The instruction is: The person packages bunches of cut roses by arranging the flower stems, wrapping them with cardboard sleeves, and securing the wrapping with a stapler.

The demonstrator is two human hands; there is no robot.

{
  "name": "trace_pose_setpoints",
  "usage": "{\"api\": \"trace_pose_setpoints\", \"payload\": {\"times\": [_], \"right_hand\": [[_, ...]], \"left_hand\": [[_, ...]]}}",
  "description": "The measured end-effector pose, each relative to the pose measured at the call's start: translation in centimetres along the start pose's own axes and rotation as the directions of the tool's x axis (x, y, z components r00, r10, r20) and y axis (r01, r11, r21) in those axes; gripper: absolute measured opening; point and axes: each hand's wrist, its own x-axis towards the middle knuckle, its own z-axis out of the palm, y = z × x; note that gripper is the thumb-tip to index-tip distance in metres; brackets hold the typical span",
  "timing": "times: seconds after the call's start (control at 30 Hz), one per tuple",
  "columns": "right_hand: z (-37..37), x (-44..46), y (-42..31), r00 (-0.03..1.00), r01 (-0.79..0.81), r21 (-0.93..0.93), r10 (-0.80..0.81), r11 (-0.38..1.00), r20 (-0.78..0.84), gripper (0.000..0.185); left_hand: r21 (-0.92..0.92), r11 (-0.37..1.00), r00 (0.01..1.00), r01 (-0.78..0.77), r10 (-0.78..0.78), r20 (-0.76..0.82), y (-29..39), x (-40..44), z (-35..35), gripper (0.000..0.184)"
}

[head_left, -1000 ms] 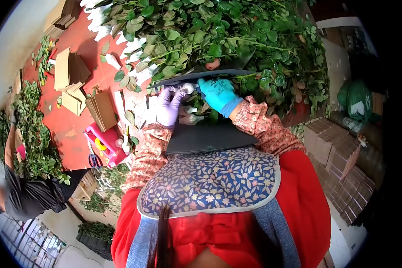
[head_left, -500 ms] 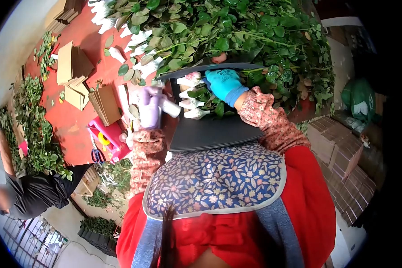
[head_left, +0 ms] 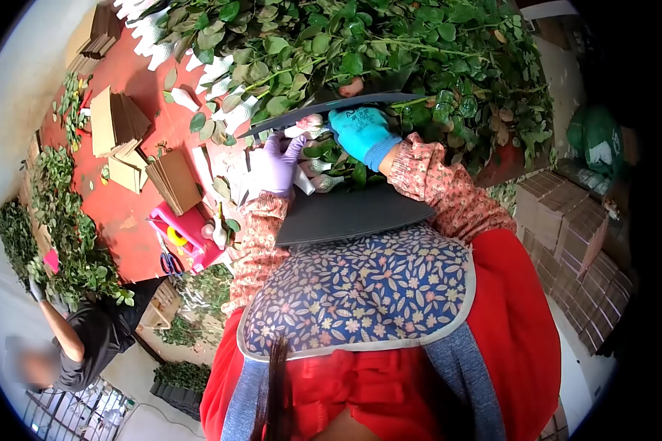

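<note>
My left hand, in a purple glove, reaches the left edge of a black board, its thumb and forefinger by a pink-white rose head. A white mesh sleeve sticks out from under its palm. My right hand, in a teal glove, is closed at the rose's stem, just right of the bloom; the fingertips are partly hidden. Below the rose, white-sleeved flower heads lie in a row with green leaves. A curved black flap rises behind both hands.
Leafy rose stems are heaped behind the board. On the red table are folded cardboard pieces, a pink holder and scissors. A co-worker is at the left. Stacked cardboard stands right.
My left hand has moved right and up to the rose head, with the white sleeve at its palm. My right hand has shifted slightly left. The co-worker's arm has shifted.
</note>
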Motion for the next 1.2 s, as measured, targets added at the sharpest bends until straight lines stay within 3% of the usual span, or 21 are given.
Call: {"api": "trace_pose_setpoints", "payload": {"times": [0.13, 0.2, 0.3, 0.37, 0.43, 0.53, 0.63, 0.67, 0.7, 0.77, 0.8, 0.83, 0.9, 0.93, 0.97, 1.03, 1.07, 1.1, 1.13, 1.17, 1.2], "right_hand": [[0.6, -0.2, -0.1, 0.995, 0.028, -0.058, -0.033, 0.998, -0.093, 0.016], [0.8, 0.0, -0.2, 1.0, 0.002, -0.164, -0.001, 0.986, 0.005, 0.018], [-0.1, 0.3, -0.3, 0.994, -0.016, -0.076, 0.024, 0.997, 0.106, 0.025], [0.0, 0.3, -0.3, 0.992, -0.015, -0.085, 0.025, 0.996, 0.124, 0.026], [0.0, 0.3, 0.0, 0.99, -0.014, -0.093, 0.027, 0.996, 0.14, 0.027], [-0.2, -0.1, 0.2, 0.996, -0.008, 0.022, 0.006, 1.0, 0.086, 0.027], [-0.5, -1.2, 0.6, 0.998, 0.017, 0.08, -0.021, 0.997, 0.055, 0.035], [-1.0, -2.2, 0.8, 0.996, 0.077, 0.156, -0.068, 0.985, -0.061, 0.033], [-1.6, -2.8, 0.9, 0.978, 0.148, 0.221, -0.109, 0.964, -0.177, 0.032], [-3.4, -3.1, 0.8, 0.938, 0.304, 0.269, -0.238, 0.914, -0.251, 0.035], [-3.8, -3.2, 0.9, 0.881, 0.438, 0.317, -0.332, 0.841, -0.337, 0.038], [-3.5, -3.1, 1.0, 0.881, 0.44, 0.314, -0.337, 0.841, -0.333, 0.038], [-2.2, -2.6, 0.9, 0.869, 0.495, 0.133, -0.487, 0.859, -0.09, 0.04], [-2.0, -2.4, 0.5, 0.893, 0.45, 0.063, -0.451, 0.891, 0.001, 0.036], [-1.7, -2.3, 0.3, 0.898, 0.44, 0.07, -0.441, 0.895, -0.007, 0.036], [-0.8, -1.8, 0.1, 0.912, 0.393, -0.036, -0.385, 0.919, 0.143, 0.034], [-0.1, -1.8, 0.4, 0.914, 0.402, -0.012, -0.401, 0.915, 0.064, 0.031], [0.4, -1.8, 0.5, 0.915, 0.399, -0.012, -0.398, 0.917, 0.061, 0.031], [0.5, -1.7, 0.5, 0.919, 0.389, -0.039, -0.385, 0.921, 0.083, 0.031], [0.7, -1.7, 0.5, 0.923, 0.378, -0.065, -0.37, 0.924, 0.105, 0.031], [1.0, -1.7, 0.7, 0.926, 0.374, -0.031, -0.371, 0.927, 0.073, 0.032]], "left_hand": [[-0.418, 0.905, 0.997, 0.081, -0.075, 0.03, 0.5, 0.8, 0.7, 0.01], [-0.491, 0.87, 1.0, 0.029, -0.031, 0.003, -0.3, 0.7, 0.9, 0.007], [-0.542, 0.837, 0.997, -0.077, 0.05, -0.064, 0.2, 0.0, 0.8, 0.004], [-0.477, 0.879, 0.936, -0.021, -0.15, -0.317, 1.6, -0.5, -0.9, 0.004], [-0.562, 0.788, 0.895, -0.251, -0.032, -0.445, 0.8, -0.3, -4.3, 0.008], [-0.477, 0.875, 0.961, -0.085, -0.054, -0.27, 0.4, -1.6, -6.9, 0.01], [-0.104, 0.981, 0.986, -0.167, 0.166, -0.01, 1.9, -2.8, -6.1, 0.015], [-0.09, 0.977, 0.98, -0.192, 0.196, 0.032, 0.9, -2.4, -4.8, 0.019], [0.224, 0.965, 0.987, -0.134, 0.109, 0.119, 0.0, -2.3, -4.4, 0.02], [0.225, 0.96, 0.979, -0.167, 0.134, 0.155, 1.6, -2.4, -3.0, 0.029], [0.061, 0.99, 0.967, -0.13, 0.113, 0.23, -1.6, -1.4, -2.3, 0.038], [-0.079, 0.995, 0.961, -0.06, 0.079, 0.263, -0.8, -1.4, -2.0, 0.029], [-0.025, 0.983, 0.955, -0.18, 0.181, 0.236, 1.3, -1.5, -1.9, 0.013], [-0.018, 0.983, 0.952, -0.183, 0.182, 0.246, 0.5, -1.4, -1.3, 0.013], [-0.403, 0.914, 0.977, 0.047, 0.041, 0.208, -0.3, -1.3, -0.6, 0.008], [-0.71, 0.66, 0.967, 0.247, -0.114, 0.23, -1.2, -1.3, -0.9, 0.005], [-0.151, 0.971, 0.978, -0.184, 0.197, 0.075, 0.7, -1.7, -2.0, 0.006], [0.49, 0.702, 0.843, -0.517, 0.518, 0.146, 1.7, -1.9, -2.7, 0.008], [0.473, 0.818, 0.938, -0.329, 0.34, 0.065, 0.8, -2.0, -2.9, 0.014], [0.424, 0.839, 0.913, -0.341, 0.402, -0.063, 0.5, -2.0, -3.7, 0.014], [0.505, 0.837, 0.947, -0.209, 0.302, -0.109, 0.3, -1.4, -5.9, 0.012]]}}
